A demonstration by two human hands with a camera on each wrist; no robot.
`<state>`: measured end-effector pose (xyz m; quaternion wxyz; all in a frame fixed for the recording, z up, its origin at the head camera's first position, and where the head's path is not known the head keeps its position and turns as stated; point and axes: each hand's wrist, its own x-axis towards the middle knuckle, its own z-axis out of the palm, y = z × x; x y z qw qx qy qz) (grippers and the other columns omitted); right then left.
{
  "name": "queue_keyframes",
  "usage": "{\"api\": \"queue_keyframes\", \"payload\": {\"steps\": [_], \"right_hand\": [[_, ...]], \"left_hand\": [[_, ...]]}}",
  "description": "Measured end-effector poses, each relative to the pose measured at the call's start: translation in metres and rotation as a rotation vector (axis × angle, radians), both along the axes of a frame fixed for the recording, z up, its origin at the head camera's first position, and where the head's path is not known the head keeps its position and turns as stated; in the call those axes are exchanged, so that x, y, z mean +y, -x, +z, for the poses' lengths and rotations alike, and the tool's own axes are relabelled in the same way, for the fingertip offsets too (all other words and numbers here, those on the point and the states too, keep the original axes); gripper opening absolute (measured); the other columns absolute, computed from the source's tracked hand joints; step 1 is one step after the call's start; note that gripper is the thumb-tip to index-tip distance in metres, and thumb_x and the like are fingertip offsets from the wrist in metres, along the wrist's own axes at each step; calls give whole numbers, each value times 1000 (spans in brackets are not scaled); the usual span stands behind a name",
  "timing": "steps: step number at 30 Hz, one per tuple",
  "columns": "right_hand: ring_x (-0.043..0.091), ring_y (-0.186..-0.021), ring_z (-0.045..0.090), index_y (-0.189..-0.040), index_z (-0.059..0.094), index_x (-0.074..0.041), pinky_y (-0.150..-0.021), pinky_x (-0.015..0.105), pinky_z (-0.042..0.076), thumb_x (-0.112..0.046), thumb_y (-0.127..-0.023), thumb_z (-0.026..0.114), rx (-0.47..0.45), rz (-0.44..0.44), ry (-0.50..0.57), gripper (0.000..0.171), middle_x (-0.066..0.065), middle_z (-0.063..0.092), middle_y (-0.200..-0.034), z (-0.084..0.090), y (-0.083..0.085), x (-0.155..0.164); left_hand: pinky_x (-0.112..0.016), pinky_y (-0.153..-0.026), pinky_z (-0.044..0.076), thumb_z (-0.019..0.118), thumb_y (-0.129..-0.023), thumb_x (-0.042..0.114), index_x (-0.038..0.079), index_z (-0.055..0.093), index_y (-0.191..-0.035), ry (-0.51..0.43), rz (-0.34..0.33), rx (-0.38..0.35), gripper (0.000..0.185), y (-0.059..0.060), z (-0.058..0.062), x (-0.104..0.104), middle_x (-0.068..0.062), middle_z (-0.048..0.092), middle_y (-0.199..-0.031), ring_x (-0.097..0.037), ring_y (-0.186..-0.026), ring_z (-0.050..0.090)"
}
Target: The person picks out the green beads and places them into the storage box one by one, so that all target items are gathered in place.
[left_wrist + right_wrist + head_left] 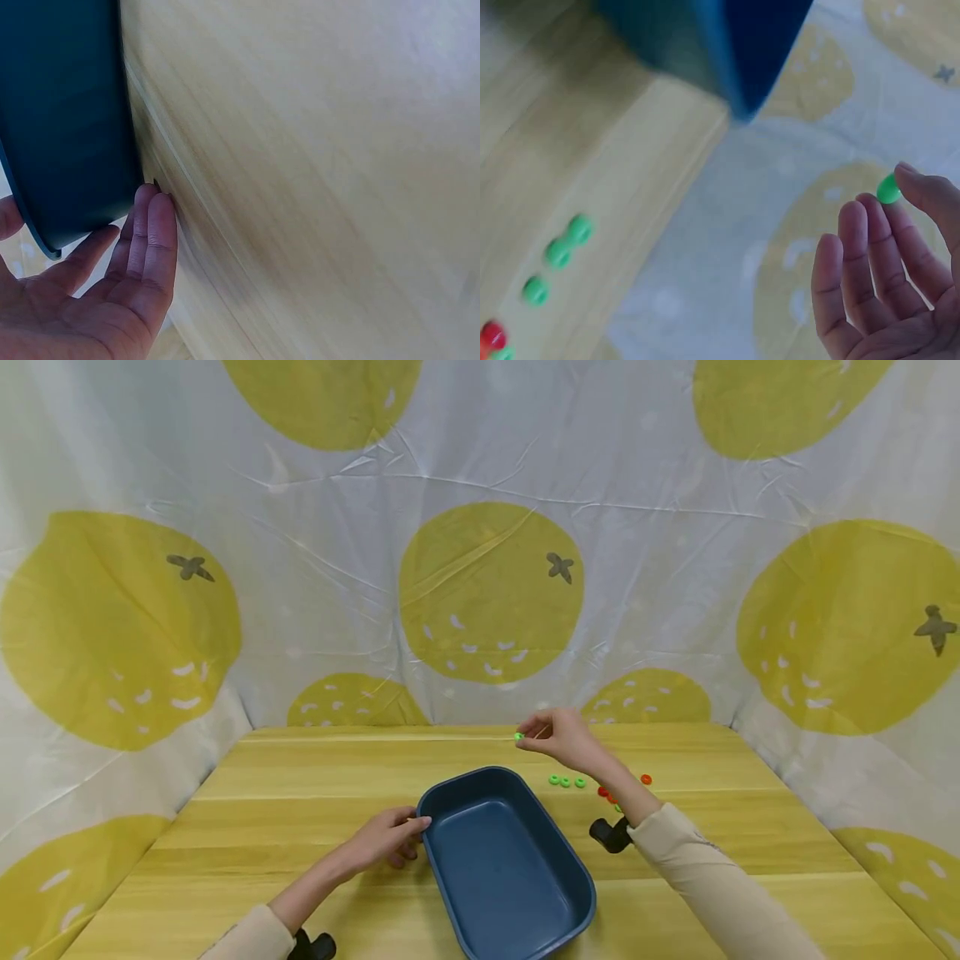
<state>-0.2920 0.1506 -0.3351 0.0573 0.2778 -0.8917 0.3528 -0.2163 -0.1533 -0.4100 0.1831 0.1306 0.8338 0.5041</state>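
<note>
A dark blue rectangular basin point(491, 852) stands on the wooden table in front of me. My left hand point(392, 837) holds its far left corner, thumb over the rim and fingers against the outer wall. In the left wrist view the left hand point(112, 285) shows its fingers beside the basin's wall point(67, 120). Raised above the table beyond the basin, my right hand point(561, 739) pinches a small green ring point(519, 737) between thumb and index finger. The right wrist view shows the green ring point(889, 189) at the fingertips, the other fingers loosely extended.
Several green rings point(566, 782) lie in a row right of the basin. Red rings point(603, 791) and another green one lie partly behind the right forearm, with an orange-red ring point(647, 779) farther right. A lemon-patterned cloth point(337, 610) hangs around the table point(300, 777).
</note>
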Motion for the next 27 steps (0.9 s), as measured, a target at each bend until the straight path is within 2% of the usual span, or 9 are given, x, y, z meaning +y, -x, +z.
{"api": "queue_keyframes", "payload": {"steps": [4, 10, 14, 20, 27], "right_hand": [[16, -75, 68, -95, 71, -9, -66, 19, 52, -21, -83, 71, 0, 100, -27, 17, 7, 72, -87, -1, -6, -38], [12, -73, 66, -89, 72, -10, -66, 17, 50, -20, -81, 73, -24, 184, -170, 13, 4, 72, -82, -21, -15, -83], [7, -69, 64, -89, 72, -10, -62, 15, 48, -20, -80, 74, -37, 174, -282, 14, 2, 72, -81, -38, -18, -100], [2, -63, 56, -83, 72, -14, -57, 15, 44, -21, -79, 76, -28, 129, -429, 8, -3, 68, -77, -62, -21, -112], [0, -58, 51, -79, 71, -15, -53, 15, 41, -22, -77, 77, 36, 125, -483, 9, -7, 63, -70, -76, -24, -114]], "left_hand": [[-34, -62, 52, 45, -98, 34, -2, 55, -102, 1, 4, -3, 38, 0, 0, 1, -15, 60, -94, -19, -76, 62], [-33, -62, 51, 46, -98, 36, -1, 54, -97, -6, 4, -22, 38, 1, -1, 2, -15, 60, -93, -19, -75, 61], [-33, -62, 51, 46, -98, 38, -1, 53, -97, -3, -1, -28, 39, 1, -1, 2, -16, 60, -93, -19, -76, 62], [-36, -65, 53, 44, -98, 36, -3, 55, -108, 10, -4, -8, 41, 1, 1, 0, -13, 62, -95, -21, -80, 64], [-36, -65, 54, 44, -98, 35, -3, 55, -107, 13, -7, 0, 41, 1, 2, 1, -10, 62, -94, -21, -80, 64]]}}
